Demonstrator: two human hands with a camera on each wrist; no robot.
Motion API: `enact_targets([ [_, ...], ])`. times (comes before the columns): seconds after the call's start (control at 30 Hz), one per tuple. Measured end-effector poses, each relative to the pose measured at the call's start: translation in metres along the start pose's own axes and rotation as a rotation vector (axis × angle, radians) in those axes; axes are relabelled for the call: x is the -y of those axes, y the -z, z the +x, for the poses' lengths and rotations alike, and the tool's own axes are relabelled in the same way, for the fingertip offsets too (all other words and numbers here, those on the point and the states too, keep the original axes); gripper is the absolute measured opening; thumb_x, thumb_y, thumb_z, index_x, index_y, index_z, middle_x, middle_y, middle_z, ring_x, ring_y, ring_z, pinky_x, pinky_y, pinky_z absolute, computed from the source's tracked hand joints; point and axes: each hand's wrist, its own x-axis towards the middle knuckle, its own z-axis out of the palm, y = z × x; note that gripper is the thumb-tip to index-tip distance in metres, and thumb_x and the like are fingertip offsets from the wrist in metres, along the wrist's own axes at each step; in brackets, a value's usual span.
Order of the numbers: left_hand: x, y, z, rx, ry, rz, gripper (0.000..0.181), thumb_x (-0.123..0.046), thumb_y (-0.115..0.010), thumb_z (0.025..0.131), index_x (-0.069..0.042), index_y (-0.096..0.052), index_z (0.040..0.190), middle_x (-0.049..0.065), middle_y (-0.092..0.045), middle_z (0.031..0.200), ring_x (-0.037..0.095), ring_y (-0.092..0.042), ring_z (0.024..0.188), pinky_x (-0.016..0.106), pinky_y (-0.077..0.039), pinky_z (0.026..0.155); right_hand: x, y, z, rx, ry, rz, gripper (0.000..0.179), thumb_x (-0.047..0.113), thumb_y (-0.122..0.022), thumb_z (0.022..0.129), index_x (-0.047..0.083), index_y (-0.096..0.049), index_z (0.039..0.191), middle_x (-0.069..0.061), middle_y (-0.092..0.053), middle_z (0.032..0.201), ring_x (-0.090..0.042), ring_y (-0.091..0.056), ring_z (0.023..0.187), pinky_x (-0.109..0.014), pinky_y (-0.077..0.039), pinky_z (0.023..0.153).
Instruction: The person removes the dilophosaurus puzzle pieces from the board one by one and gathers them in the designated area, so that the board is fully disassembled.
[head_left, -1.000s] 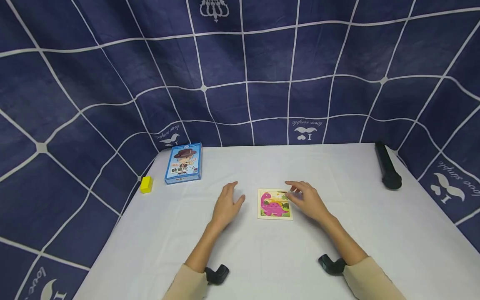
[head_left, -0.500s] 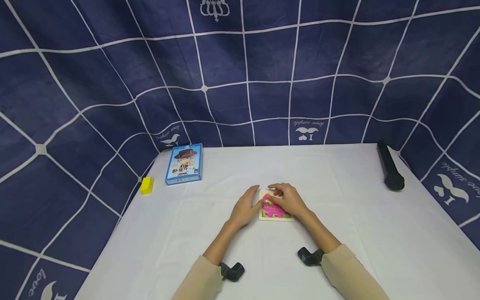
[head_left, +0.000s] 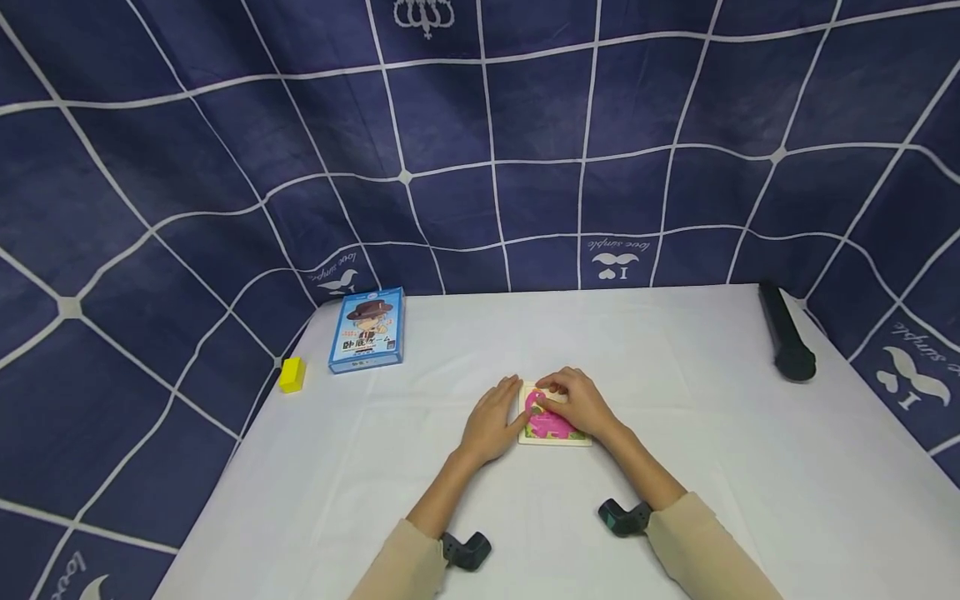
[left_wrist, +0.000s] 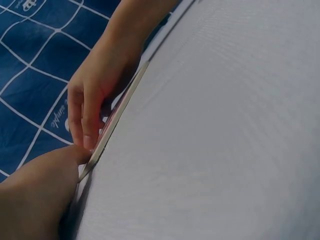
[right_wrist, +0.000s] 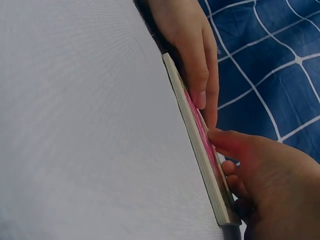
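Note:
A small square wooden jigsaw puzzle (head_left: pixel 551 427) with a pink dinosaur picture and a pale frame lies flat on the white-covered table. My left hand (head_left: pixel 489 423) rests along its left edge, fingers mostly straight and thumb over the picture. From the right, my right hand (head_left: pixel 587 408) reaches over the upper part, fingers bent and thumb on the picture close to the left thumb. Both wrist views see the puzzle edge-on, as a thin board (right_wrist: pixel 196 142) between the hands. Whether the right fingertips pinch a piece is hidden.
A blue card-game box (head_left: pixel 367 330) and a yellow block (head_left: pixel 292 375) lie at the back left. At the back right is a black microphone-shaped object (head_left: pixel 785 333). A dark blue gridded curtain (head_left: pixel 536 200) hangs around the table (head_left: pixel 540 533).
Both hands have come in from either side of the puzzle and now touch it, the right one covering its upper part. Over the last half second they have hardly moved.

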Motion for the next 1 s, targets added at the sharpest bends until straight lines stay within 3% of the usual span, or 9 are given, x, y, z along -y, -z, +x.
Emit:
enact_targets([
  [0.23,0.002,0.0018,-0.0008,0.013,-0.009,0.013,0.059,-0.041,-0.043,0.095,-0.005,-0.037,0.141,0.005,-0.034,0.146,0.018,-0.024,0.136,0.034,-0.019,0.111,0.001,-0.0002,0.0003,-0.018,0.014,0.008,0.021,0.023,-0.074,0.078,0.012,-0.072,0.096,0.005,-0.054,0.08,-0.013,-0.046,0.075,-0.029,-0.042,0.066],
  [0.47,0.0032,0.002,-0.0009,0.022,-0.007,-0.005,0.056,-0.04,-0.044,0.095,-0.007,-0.04,0.14,0.003,-0.035,0.146,0.017,-0.025,0.136,0.033,-0.018,0.111,-0.0001,0.0003,0.0004,0.014,0.013,0.013,0.022,0.025,-0.073,0.08,0.013,-0.071,0.097,0.005,-0.056,0.083,-0.013,-0.048,0.078,-0.03,-0.043,0.069],
  [1.0,0.002,0.0035,-0.0023,0.029,-0.001,-0.016,0.056,-0.04,-0.045,0.094,-0.007,-0.041,0.139,0.003,-0.035,0.145,0.017,-0.025,0.136,0.031,-0.017,0.111,-0.0001,-0.0027,0.0002,0.021,0.025,-0.016,0.027,0.025,-0.072,0.08,0.01,-0.068,0.102,0.005,-0.05,0.079,-0.014,-0.043,0.074,-0.03,-0.035,0.067],
])
